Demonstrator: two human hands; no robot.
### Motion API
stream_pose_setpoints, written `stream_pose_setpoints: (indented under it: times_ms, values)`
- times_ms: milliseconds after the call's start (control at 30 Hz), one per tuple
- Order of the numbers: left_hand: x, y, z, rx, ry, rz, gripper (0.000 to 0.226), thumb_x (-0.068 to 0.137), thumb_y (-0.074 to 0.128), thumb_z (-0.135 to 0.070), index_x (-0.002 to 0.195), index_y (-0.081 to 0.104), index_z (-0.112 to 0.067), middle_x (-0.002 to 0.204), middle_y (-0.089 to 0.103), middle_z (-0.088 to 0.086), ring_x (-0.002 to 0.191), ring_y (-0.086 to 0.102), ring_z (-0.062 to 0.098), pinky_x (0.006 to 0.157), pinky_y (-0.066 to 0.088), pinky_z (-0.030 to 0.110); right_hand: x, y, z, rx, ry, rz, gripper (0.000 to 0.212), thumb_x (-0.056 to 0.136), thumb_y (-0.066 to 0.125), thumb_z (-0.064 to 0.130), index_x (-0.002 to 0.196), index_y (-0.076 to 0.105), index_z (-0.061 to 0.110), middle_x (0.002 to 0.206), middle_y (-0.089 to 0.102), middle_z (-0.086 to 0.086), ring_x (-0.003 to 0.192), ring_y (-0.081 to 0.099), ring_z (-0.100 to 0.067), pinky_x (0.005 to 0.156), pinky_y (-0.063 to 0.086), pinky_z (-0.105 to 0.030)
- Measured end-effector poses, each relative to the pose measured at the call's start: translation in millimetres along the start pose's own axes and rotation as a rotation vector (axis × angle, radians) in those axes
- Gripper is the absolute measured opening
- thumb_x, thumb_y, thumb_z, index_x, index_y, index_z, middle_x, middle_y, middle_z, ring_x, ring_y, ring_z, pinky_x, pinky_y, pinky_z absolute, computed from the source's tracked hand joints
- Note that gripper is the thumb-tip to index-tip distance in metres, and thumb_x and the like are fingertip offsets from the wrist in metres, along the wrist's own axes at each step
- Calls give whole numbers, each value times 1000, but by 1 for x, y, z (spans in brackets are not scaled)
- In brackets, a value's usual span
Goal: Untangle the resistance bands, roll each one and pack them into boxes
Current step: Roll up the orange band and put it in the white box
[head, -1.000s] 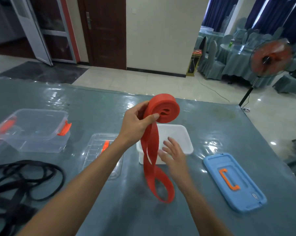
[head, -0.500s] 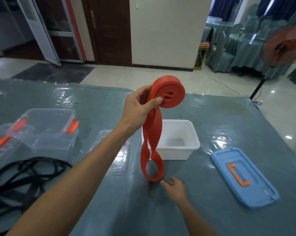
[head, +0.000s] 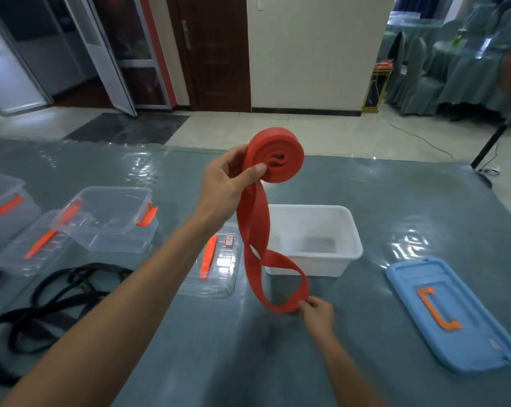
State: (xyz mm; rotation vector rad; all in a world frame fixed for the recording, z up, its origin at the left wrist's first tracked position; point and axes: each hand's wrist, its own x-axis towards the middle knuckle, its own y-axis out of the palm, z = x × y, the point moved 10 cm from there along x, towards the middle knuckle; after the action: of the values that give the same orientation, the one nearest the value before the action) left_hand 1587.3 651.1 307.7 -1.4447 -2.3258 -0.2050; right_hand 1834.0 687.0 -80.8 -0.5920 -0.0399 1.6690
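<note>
Hidden from view: the fingers of the left hand (head: pixel 228 183) lie behind the coil, and only the thumb shows on its face
Cut off: the black bands (head: pixel 43 306) run out of frame at the left and lower edges; a purple strip at the left edge shows too little to identify
Partly covered: the clear lid (head: pixel 219 277), just left of the white box (head: pixel 351 230), is crossed by the left forearm and the hanging band
Hard to make out: whether the right hand (head: pixel 317 314) touches the desk (head: pixel 424 201) cannot be told
Red band (head: pixel 277 155): partly rolled, the coil raised in the air beyond the white box's left end
Coil facing: flat face turned to the camera, roll axis pointing roughly at the viewer
Unrolled length: long axis near vertical, hanging before the left end of the white box, twisted once about halfway down, ending in a loop that swings rightward
Left hand: grips the coil at its left rim, thumb pressed on the face near the centre
Right hand: pinches the lowest bend of the loop, just in front of the white box
White box: upright on the desk, top open
Blue lid (head: pixel 448 315): flat on the desk, right of the white box, orange handle upward
Clear box (head: pixel 110 221): well left of the white box, orange latches
Black bands: a tangled heap, further left of the white box and nearer the viewer
</note>
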Motion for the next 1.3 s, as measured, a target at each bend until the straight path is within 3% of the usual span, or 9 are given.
stream_pose_setpoints:
  times_ms: [233,433,667,733,800,967,1067,1167,1300]
  values:
    - [8,-20,16,71,-39,-129,40,85,74,-16,122,67,-5,110,74,9,102,70,21,94,55,35,-34,-24,67,331,-133,388,14,98,55,1,101,68,3,56,37,-4,42,28,-11,43,24,-22]
    - [-1,-29,9,115,-51,-240,34,87,72,-5,121,67,-4,107,73,8,96,70,15,92,55,31,-59,-33,67,393,1,800,29,89,43,-17,93,64,2,80,61,-16,64,56,-21,63,50,-30]
    - [-20,-37,-5,-60,-123,-368,25,90,67,-11,114,66,-4,93,75,-1,86,68,18,82,54,34,-23,-73,29,155,-119,582,23,79,76,16,89,58,6,76,59,-7,69,55,-19,59,49,-26]
    - [-29,-35,-11,-98,-127,-384,23,88,67,-11,110,66,-4,91,74,2,81,67,18,78,54,34,-13,-84,23,137,-165,496,12,86,72,9,96,65,12,79,62,-5,69,57,-17,56,48,-24]
    - [-38,-33,-16,-114,-129,-399,24,86,68,-12,108,67,-5,91,72,5,78,65,20,78,54,34,-5,-90,12,109,-178,459,29,92,64,0,109,67,23,88,69,-2,75,64,-13,62,54,-26]
    - [-57,-28,-16,-181,-155,-447,21,89,67,-13,107,67,-1,94,68,12,84,61,26,84,55,42,7,-109,-8,171,-157,348,33,86,57,-18,105,58,8,88,70,-7,76,68,-15,74,58,-39]
    - [-66,-26,-18,-163,-163,-470,17,93,63,-10,108,67,-2,96,67,12,86,61,25,86,54,42,9,-111,-14,220,-130,397,21,87,59,-15,87,67,4,75,73,-5,78,64,-27,72,54,-39]
    - [-74,-28,-19,-152,-183,-488,14,95,62,-9,106,67,-3,92,68,10,86,61,25,87,54,42,2,-112,-20,357,-12,511,22,91,54,-14,96,70,0,82,76,-6,78,69,-21,70,58,-26]
    - [-83,-33,-17,-137,-209,-523,14,96,60,-8,107,66,-2,92,67,12,85,61,26,87,54,41,-14,-109,-17,557,160,702,27,88,43,-19,95,65,-6,85,73,-14,84,64,-29,76,52,-34]
